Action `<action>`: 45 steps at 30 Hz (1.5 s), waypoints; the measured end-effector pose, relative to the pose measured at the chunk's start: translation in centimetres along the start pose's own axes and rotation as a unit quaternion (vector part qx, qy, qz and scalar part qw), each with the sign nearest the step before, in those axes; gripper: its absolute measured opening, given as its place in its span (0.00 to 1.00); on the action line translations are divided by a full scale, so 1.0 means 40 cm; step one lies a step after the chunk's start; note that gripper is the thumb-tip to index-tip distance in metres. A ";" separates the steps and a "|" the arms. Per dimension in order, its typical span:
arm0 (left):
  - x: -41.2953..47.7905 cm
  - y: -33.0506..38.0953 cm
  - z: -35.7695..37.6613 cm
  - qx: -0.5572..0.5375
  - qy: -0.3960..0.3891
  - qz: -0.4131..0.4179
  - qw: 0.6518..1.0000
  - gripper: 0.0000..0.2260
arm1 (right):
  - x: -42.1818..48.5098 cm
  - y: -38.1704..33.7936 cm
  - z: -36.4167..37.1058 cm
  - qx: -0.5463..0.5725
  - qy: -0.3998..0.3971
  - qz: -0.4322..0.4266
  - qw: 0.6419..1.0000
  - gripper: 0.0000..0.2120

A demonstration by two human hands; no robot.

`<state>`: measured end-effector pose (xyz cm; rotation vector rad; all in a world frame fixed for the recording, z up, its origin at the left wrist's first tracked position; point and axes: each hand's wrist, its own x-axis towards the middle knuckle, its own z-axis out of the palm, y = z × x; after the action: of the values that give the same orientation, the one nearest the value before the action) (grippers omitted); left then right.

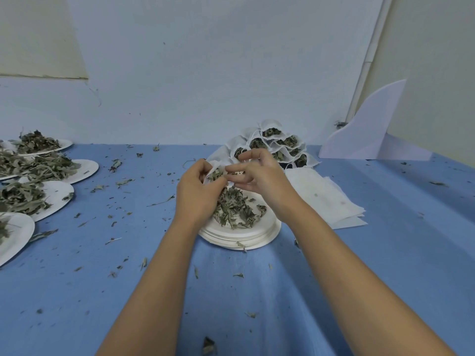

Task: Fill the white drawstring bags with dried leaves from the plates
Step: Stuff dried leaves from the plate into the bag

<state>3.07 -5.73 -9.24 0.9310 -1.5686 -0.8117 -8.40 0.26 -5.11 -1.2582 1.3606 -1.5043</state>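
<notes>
My left hand (198,188) grips a small white drawstring bag (214,170) with dried leaves showing in its mouth. My right hand (257,173) is at the bag's opening, its thumb and fingers pinching at the rim or a bit of leaf there. Both hands hover over a stack of white plates (239,237) that carries a heap of dried leaves (235,208). Behind the hands lies a pile of filled bags (277,142), their mouths showing green leaves.
Flat empty white bags (323,196) lie stacked to the right of the plates. Several plates heaped with leaves (38,176) stand at the left edge. Leaf crumbs litter the blue cloth (128,253). A white folded card (372,134) leans at the back right by the wall.
</notes>
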 end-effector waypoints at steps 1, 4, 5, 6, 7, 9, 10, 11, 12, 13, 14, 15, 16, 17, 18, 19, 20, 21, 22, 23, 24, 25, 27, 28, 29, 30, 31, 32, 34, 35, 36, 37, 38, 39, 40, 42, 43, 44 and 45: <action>0.001 0.001 -0.001 -0.015 -0.007 -0.002 1.000 0.09 | 0.000 0.002 -0.003 0.001 0.012 -0.012 1.000 0.14; 0.000 0.012 -0.001 -0.036 -0.025 0.006 0.999 0.09 | 0.003 0.014 -0.014 -0.049 0.074 -0.055 0.995 0.11; 0.000 0.016 -0.001 -0.042 -0.031 0.009 0.999 0.10 | 0.005 0.018 -0.020 -0.100 0.091 -0.069 0.988 0.10; 0.000 0.020 -0.001 -0.049 -0.041 0.011 0.998 0.11 | 0.006 0.022 -0.025 -0.151 0.096 -0.080 0.981 0.10; 0.000 0.026 -0.001 -0.056 -0.053 0.013 0.997 0.12 | 0.007 0.025 -0.028 -0.183 0.090 -0.089 0.975 0.10; -0.003 0.037 -0.001 -0.071 -0.080 0.018 0.994 0.12 | 0.007 0.028 -0.029 -0.193 0.079 -0.096 0.973 0.11; -0.004 0.042 -0.001 -0.075 -0.092 0.020 0.993 0.11 | 0.008 0.030 -0.028 -0.189 0.083 -0.097 0.974 0.11; -0.006 0.045 -0.002 -0.078 -0.101 0.021 0.992 0.11 | 0.009 0.030 -0.028 -0.186 0.093 -0.099 0.973 0.10; -0.006 0.047 -0.002 -0.080 -0.107 0.021 0.991 0.11 | 0.010 0.031 -0.028 -0.187 0.105 -0.102 0.971 0.09; -0.006 0.047 -0.002 -0.081 -0.110 0.020 0.990 0.11 | 0.012 0.033 -0.028 -0.192 0.117 -0.108 0.968 0.07; -0.005 0.046 -0.001 -0.078 -0.110 0.018 0.991 0.11 | 0.013 0.035 -0.028 -0.202 0.125 -0.115 0.964 0.06; -0.004 0.044 0.000 -0.072 -0.106 0.015 0.992 0.11 | 0.012 0.037 -0.027 -0.217 0.130 -0.124 0.959 0.06; -0.003 0.041 0.003 -0.062 -0.095 0.012 0.993 0.11 | 0.010 0.039 -0.022 -0.231 0.131 -0.133 0.955 0.05; -0.001 0.037 0.006 -0.051 -0.078 0.009 0.996 0.11 | 0.008 0.041 -0.016 -0.239 0.129 -0.139 0.952 0.03; 0.000 0.033 0.009 -0.044 -0.058 0.006 0.997 0.12 | 0.006 0.043 -0.008 -0.244 0.122 -0.145 0.951 0.02; 0.002 0.028 0.010 -0.040 -0.039 0.002 0.998 0.11 | 0.003 0.046 -0.001 -0.249 0.112 -0.151 0.950 0.02; 0.002 0.024 0.011 -0.042 -0.026 -0.004 0.999 0.10 | 0.002 0.049 0.005 -0.256 0.100 -0.157 0.949 0.02; 0.000 0.020 0.012 -0.048 -0.019 -0.012 0.999 0.09 | 0.001 0.052 0.008 -0.264 0.088 -0.159 0.947 0.03; -0.001 0.017 0.013 -0.050 -0.018 -0.018 0.998 0.08 | 0.001 0.055 0.008 -0.271 0.079 -0.158 0.946 0.03; -0.003 0.013 0.014 -0.044 -0.016 -0.022 0.999 0.08 | 0.002 0.057 0.007 -0.277 0.073 -0.156 0.945 0.02; -0.004 0.011 0.016 -0.032 -0.014 -0.023 0.999 0.09 | 0.003 0.059 0.005 -0.281 0.072 -0.153 0.944 0.02; -0.006 0.012 0.018 -0.022 -0.015 -0.023 0.999 0.09 | 0.004 0.062 0.003 -0.286 0.076 -0.152 0.943 0.01; -0.008 0.016 0.025 -0.028 -0.022 -0.033 0.999 0.08 | 0.007 0.068 0.000 -0.289 0.097 -0.152 0.940 0.03; -0.009 0.018 0.028 -0.037 -0.025 -0.045 0.998 0.08 | 0.007 0.071 0.001 -0.285 0.108 -0.151 0.940 0.05; -0.010 0.019 0.030 -0.044 -0.026 -0.056 0.997 0.08 | 0.007 0.074 0.002 -0.280 0.117 -0.149 0.941 0.06; -0.011 0.019 0.031 -0.047 -0.025 -0.063 0.997 0.08 | 0.006 0.077 0.004 -0.276 0.119 -0.145 0.943 0.07; -0.012 0.018 0.031 -0.047 -0.025 -0.067 0.996 0.09 | 0.005 0.079 0.005 -0.274 0.117 -0.141 0.944 0.07; -0.013 0.018 0.031 -0.045 -0.026 -0.067 0.996 0.09 | 0.004 0.080 0.005 -0.275 0.113 -0.138 0.945 0.08; -0.016 0.019 0.031 -0.046 -0.026 -0.064 0.997 0.09 | 0.006 0.077 0.003 -0.280 0.103 -0.139 0.944 0.08; -0.016 0.020 0.031 -0.047 -0.023 -0.064 0.997 0.09 | 0.008 0.074 0.002 -0.287 0.101 -0.140 0.942 0.07; -0.015 0.020 0.032 -0.045 -0.018 -0.064 0.997 0.09 | 0.010 0.071 0.003 -0.296 0.101 -0.142 0.939 0.07; -0.014 0.020 0.034 -0.042 -0.012 -0.064 0.997 0.10 | 0.011 0.069 0.005 -0.310 0.103 -0.143 0.934 0.07; -0.014 0.019 0.036 -0.038 -0.007 -0.063 0.997 0.09 | 0.013 0.069 0.008 -0.325 0.107 -0.144 0.929 0.06; -0.015 0.019 0.038 -0.033 -0.002 -0.062 0.998 0.09 | 0.015 0.069 0.012 -0.337 0.110 -0.144 0.924 0.07; -0.016 0.018 0.040 -0.025 0.005 -0.061 0.998 0.10 | 0.016 0.071 0.015 -0.343 0.113 -0.144 0.921 0.08; -0.017 0.015 0.037 -0.012 0.016 -0.061 0.998 0.10 | 0.019 0.075 0.023 -0.346 0.114 -0.142 0.920 0.12; -0.017 0.014 0.036 -0.009 0.017 -0.060 0.998 0.09 | 0.021 0.076 0.026 -0.351 0.112 -0.140 0.919 0.13; -0.018 0.013 0.035 -0.008 0.016 -0.058 0.998 0.09 | 0.023 0.078 0.026 -0.355 0.108 -0.137 0.919 0.13; -0.019 0.013 0.035 -0.005 0.014 -0.055 0.998 0.08 | 0.024 0.081 0.024 -0.351 0.101 -0.133 0.921 0.13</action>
<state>1.71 -4.80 -9.38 1.0242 -1.4978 -0.8787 -8.00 -1.44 -8.15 -1.8187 2.0461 -1.3872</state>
